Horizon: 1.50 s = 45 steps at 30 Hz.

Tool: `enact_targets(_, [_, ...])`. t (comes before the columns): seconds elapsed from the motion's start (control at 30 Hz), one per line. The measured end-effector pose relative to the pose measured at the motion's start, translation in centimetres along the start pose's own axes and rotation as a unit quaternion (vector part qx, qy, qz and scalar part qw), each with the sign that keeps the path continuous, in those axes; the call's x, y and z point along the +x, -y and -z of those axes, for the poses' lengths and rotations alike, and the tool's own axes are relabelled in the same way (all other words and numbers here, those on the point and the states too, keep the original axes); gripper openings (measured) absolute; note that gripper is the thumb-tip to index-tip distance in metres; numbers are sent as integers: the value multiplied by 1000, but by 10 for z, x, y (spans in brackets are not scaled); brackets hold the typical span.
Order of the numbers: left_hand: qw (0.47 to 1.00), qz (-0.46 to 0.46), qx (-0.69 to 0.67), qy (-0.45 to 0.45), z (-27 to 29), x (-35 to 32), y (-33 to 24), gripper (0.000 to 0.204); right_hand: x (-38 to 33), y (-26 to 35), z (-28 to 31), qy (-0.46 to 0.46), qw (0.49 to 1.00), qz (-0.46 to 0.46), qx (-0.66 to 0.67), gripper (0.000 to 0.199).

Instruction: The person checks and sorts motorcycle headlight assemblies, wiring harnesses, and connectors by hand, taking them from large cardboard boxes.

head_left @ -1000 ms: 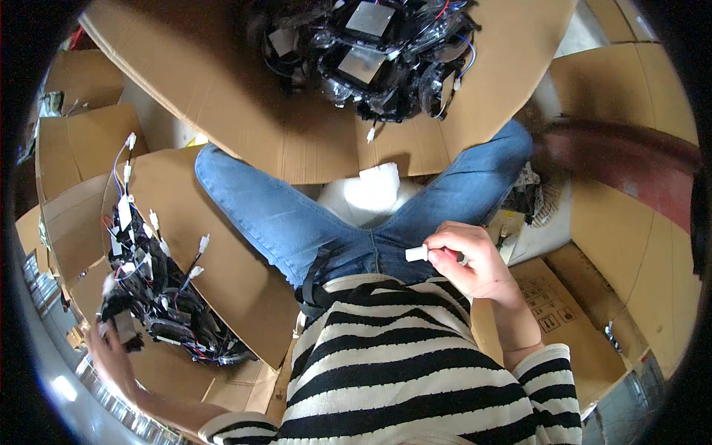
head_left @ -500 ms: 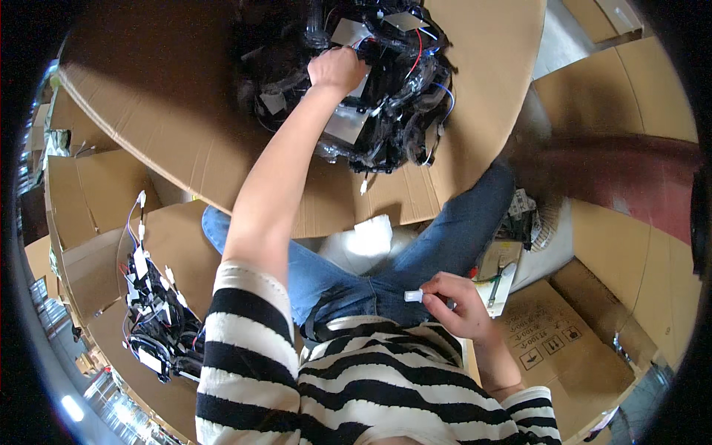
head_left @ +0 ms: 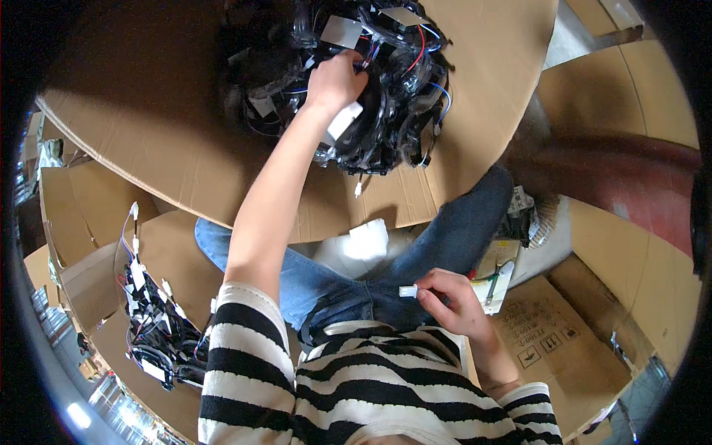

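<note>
While my left hand is sunk into the big tangle of black wire harnesses on the cardboard sheet ahead of my knees, its fingers are curled into the loops with a white tag showing just under the palm, though I cannot tell whether they have closed on one bundle or only rest among several. To do this well, I judge, I should single out one harness by its tag or connector and lift it straight up, slowly, so the neighbouring loops fall away instead of dragging the whole heap along. My right hand waits over my lap, thumb and forefinger pinched narrow on a small white connector piece, well apart from the heap; it should stay there, clear of the wires. By count I see two piles of harnesses: the large one under my left hand and a smaller one lying on cardboard at my left side. I count one white piece in my right fingers and one printed cardboard box at my right.
</note>
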<state>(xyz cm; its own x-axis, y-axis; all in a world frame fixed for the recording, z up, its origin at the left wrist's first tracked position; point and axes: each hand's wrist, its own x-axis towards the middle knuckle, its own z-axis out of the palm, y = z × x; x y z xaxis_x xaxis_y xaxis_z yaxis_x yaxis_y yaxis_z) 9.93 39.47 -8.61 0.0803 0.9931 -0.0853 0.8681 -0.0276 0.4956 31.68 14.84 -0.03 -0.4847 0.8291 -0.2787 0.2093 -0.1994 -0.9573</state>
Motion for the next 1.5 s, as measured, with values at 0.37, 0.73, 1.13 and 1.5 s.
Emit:
enact_targets(0.37, [927, 52, -370, -39, 79, -202, -15, 18, -13, 19, -24, 29, 997, 29, -60, 6])
enact_targets(0.73, [921, -57, -385, 2, 79, -270, -22, 20, -23, 30, -36, 3, 987, 59, -148, 4])
enact_targets(1.13, [756, -154, -592, 233, 63, -284, -9, 14, -7, 53, -26, 28, 989, 88, -118, 5])
enact_targets(1.5, [740, -177, -564, 321, 60, -281, -9, 14, -2, 55, -33, 46, 984, 89, -147, 5])
